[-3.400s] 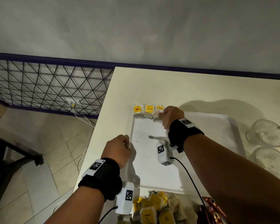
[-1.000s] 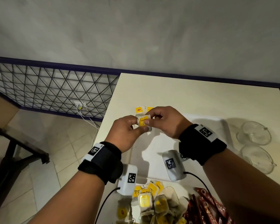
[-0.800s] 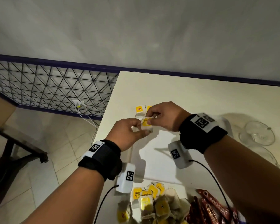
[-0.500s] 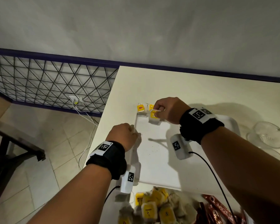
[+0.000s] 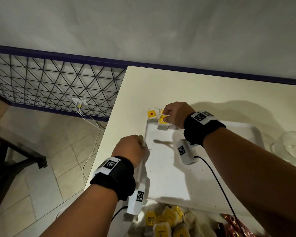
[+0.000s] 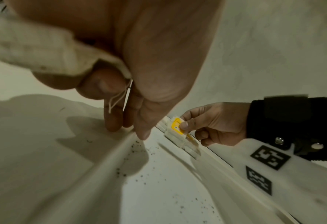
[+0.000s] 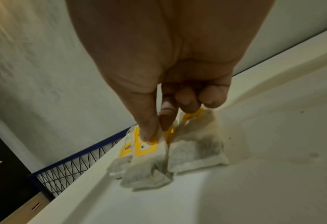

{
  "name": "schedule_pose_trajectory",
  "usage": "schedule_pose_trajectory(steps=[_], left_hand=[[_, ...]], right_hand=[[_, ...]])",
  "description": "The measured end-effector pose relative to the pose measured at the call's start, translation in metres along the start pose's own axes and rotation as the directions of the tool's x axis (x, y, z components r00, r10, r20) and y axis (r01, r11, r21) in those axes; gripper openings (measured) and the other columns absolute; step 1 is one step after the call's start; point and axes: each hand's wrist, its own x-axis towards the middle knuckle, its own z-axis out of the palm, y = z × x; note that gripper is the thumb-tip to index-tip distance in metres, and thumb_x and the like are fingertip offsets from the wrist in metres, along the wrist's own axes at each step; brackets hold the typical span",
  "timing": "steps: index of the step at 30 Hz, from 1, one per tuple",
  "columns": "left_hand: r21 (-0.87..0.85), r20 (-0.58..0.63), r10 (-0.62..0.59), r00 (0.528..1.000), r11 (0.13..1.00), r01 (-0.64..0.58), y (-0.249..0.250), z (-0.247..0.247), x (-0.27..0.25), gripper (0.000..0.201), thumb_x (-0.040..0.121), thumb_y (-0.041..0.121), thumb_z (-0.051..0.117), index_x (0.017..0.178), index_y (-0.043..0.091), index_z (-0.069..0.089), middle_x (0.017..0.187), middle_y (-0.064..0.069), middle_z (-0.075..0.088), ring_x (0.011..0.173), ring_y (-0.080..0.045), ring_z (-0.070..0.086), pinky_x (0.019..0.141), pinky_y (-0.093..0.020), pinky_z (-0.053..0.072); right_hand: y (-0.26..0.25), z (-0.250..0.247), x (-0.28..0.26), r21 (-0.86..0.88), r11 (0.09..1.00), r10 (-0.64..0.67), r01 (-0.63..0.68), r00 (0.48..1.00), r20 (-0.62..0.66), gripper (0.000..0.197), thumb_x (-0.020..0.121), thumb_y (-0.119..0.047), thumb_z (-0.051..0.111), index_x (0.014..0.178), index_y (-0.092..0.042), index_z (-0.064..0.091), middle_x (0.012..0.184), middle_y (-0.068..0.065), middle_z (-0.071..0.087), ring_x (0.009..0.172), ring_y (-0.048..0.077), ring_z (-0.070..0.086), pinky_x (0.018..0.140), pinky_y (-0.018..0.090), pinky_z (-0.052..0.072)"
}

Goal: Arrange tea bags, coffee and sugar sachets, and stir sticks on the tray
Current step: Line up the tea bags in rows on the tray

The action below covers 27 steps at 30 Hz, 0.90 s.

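Tea bag beside two others

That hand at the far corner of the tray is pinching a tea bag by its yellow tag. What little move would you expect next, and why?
Probably it lowers the tea bag flat and lets go. The right hand pinches its yellow tag, and the bag already touches the tray floor, squeezed between two bags lying along the far rim. The left hand holds a spare tea bag at the tray's left rim, likely the next to go.

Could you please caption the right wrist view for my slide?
Right hand pinching a tea bag beside others on the tray.
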Motion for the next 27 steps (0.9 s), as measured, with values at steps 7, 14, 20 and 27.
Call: schedule_pose_trajectory(steps=[7,14,20,27], left_hand=[[0.016,-0.005,0.013,1.0,1.0,-0.013,-0.002,0.005,0.003,0.02,0.092,0.028,0.05,0.096,0.014,0.064,0.097,-0.006,0.067,0.093,-0.026,0.06,0.077,-0.03,0.048],[-0.009,0.0,0.011,1.0,1.0,-0.011,-0.003,0.0,-0.001,0.032,0.089,0.049,0.056,0.093,0.018,0.061,0.093,0.001,0.065,0.096,-0.024,0.06,0.079,-0.03,0.049],[-0.851,0.118,-0.089,0.989,0.504,0.147,0.002,-0.025,-0.015,0.066,0.092,0.07,0.012,0.119,0.026,0.053,0.08,-0.002,0.065,0.059,-0.017,0.043,0.051,-0.027,0.029],[-0.989,0.085,0.052,0.995,-0.113,0.091,0.017,-0.036,-0.031,0.085,0.083,0.079,0.003,0.148,0.027,0.024,0.124,-0.02,0.056,0.103,-0.03,0.062,0.077,-0.037,0.044]], right_hand=[[0.002,0.001,0.007,-0.056,0.996,0.073,-0.074,0.997,-0.015,0.02,0.083,-0.029,0.071,0.099,-0.019,0.063,0.11,0.001,0.063,0.101,0.022,0.058,0.085,0.029,0.047],[-0.001,-0.001,0.001,-0.16,0.981,0.107,-0.11,0.994,-0.024,0.032,0.086,-0.036,0.066,0.108,-0.014,0.059,0.115,0.008,0.06,0.105,0.027,0.057,0.086,0.033,0.047],[-0.026,-0.005,-0.031,0.146,0.986,-0.056,0.082,0.983,-0.173,0.011,0.085,-0.03,0.065,0.088,-0.019,0.066,0.089,-0.001,0.062,0.085,0.018,0.058,0.075,0.027,0.046],[-0.069,-0.001,-0.09,0.402,0.907,-0.146,0.123,0.989,0.027,0.028,0.082,-0.044,0.07,0.084,-0.017,0.068,0.066,-0.026,0.061,0.066,-0.01,0.052,0.056,0.005,0.035]])
